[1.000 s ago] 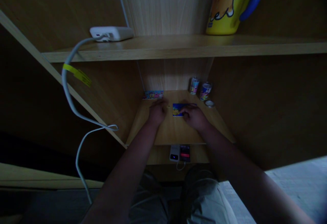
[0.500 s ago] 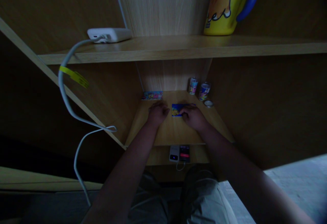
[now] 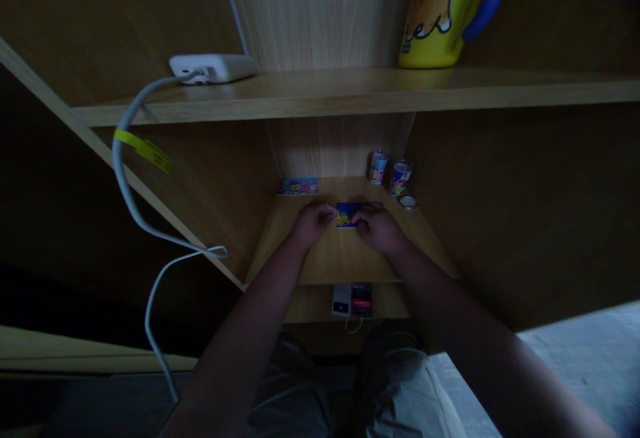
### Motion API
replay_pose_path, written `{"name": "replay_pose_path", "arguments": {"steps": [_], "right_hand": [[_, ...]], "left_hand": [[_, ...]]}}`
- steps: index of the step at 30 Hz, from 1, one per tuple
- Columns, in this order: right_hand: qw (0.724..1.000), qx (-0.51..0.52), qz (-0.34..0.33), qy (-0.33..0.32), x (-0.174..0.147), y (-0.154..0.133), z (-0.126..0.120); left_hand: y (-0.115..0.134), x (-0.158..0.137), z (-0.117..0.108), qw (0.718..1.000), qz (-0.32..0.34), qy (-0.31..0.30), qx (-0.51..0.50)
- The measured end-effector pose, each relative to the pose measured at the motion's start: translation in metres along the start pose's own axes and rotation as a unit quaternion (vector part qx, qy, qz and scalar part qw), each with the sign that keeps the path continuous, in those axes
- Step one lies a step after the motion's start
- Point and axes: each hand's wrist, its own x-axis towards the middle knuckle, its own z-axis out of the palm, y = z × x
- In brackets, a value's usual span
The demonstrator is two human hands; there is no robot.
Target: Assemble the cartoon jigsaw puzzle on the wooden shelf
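Note:
A flat blue card (image 3: 344, 217) with a yellow picture lies on the lower shelf board. My right hand (image 3: 379, 225) covers its right part, fingers curled and pressing down on it. At the card's left edge is my left hand (image 3: 313, 223), its thumb and fingers pinched together. Whether something small sits in that pinch is too dark to make out. Behind the left hand, a colourful printed strip (image 3: 299, 187) lies by the back wall.
Two printed cans (image 3: 379, 168) (image 3: 400, 179) stand at the back right, beside a round metal lid (image 3: 408, 203). Below are a white power bank (image 3: 341, 301) and a phone (image 3: 361, 300). The upper shelf (image 3: 320, 101) holds a white device (image 3: 215, 68) with a hanging cable (image 3: 120, 158) and a yellow bottle (image 3: 435, 31).
My left hand has moved right, its fingertips reaching the left edge of the card. My right hand and the card have stayed in place.

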Motion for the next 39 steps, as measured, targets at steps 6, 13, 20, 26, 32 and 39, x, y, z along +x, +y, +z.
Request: {"name": "replay_pose_path", "arguments": {"steps": [6,13,20,26,32,39], "right_hand": [[1.000,0.001,-0.001,0.007,0.000,-0.001,0.001],[0.999,0.021,-0.034,-0.011,-0.001,-0.004,-0.002],[0.996,0.032,-0.075,-0.040,-0.002,-0.004,0.004],[0.996,0.011,-0.064,-0.053,-0.001,-0.006,0.003],[0.997,-0.008,-0.049,-0.051,0.000,-0.009,-0.002],[0.997,-0.026,-0.045,-0.056,-0.001,-0.010,0.001]], "left_hand": [[0.007,-0.002,0.005,0.997,0.030,-0.051,-0.053],[0.011,-0.002,0.003,0.997,0.063,-0.030,0.028],[0.008,-0.002,0.003,0.992,0.064,0.000,0.109],[0.002,0.000,0.006,0.991,0.060,-0.009,0.120],[0.002,0.000,0.006,0.992,0.060,-0.016,0.107],[0.003,0.000,0.006,0.992,0.064,-0.011,0.105]]}}
